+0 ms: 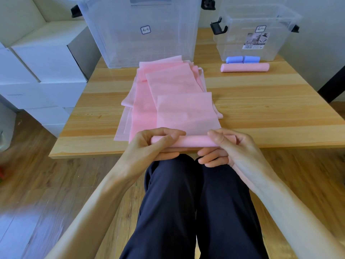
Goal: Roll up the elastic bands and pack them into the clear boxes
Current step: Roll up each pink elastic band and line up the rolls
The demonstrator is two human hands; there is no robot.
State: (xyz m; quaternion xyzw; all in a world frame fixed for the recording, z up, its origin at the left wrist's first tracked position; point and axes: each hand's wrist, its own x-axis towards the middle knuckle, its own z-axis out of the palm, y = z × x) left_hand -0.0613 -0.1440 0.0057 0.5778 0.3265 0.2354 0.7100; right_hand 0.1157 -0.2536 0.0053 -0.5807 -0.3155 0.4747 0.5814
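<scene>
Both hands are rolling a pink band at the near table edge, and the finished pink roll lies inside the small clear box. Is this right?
Not quite. In the head view the finished pink roll lies on the table in front of the small clear box, not inside it. The rest is right.

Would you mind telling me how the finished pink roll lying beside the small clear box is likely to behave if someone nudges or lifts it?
The finished pink roll is a plain cylinder lying on its side on the table, so a nudge would probably set it rolling. Nothing visibly binds it, so it may loosen when lifted. It looks like thin sheet, likely light and squashy.
</scene>
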